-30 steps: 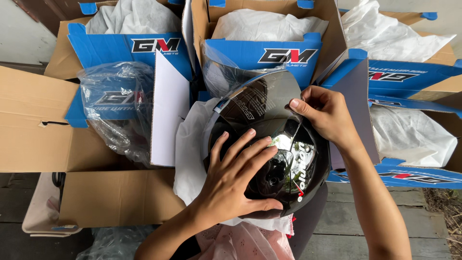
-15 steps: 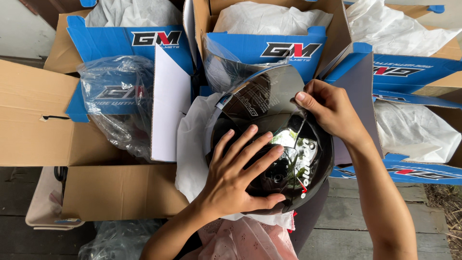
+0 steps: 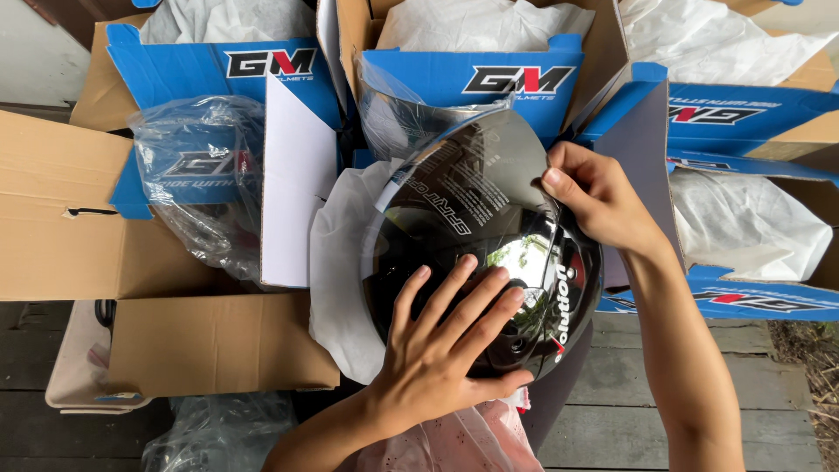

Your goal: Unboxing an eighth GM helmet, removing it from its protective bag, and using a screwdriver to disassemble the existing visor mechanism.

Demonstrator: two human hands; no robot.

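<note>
A glossy black helmet (image 3: 524,262) rests on my lap over white wrapping paper (image 3: 336,262). My left hand (image 3: 441,345) lies flat on its shell with the fingers spread, pressing it steady. My right hand (image 3: 594,197) pinches the right edge of the dark tinted visor (image 3: 476,188), which stands raised above the helmet's opening.
Open blue-and-brown cardboard boxes surround me: one at the left (image 3: 210,96) holding a helmet in a clear plastic bag (image 3: 197,175), one behind (image 3: 489,61) with white paper, one at the right (image 3: 752,157). A brown carton flap (image 3: 79,210) lies at the left. Grey wooden boards (image 3: 629,402) are below.
The visor has swung up and further away from the shell with my right hand on its edge. My left hand stayed spread on the helmet.
</note>
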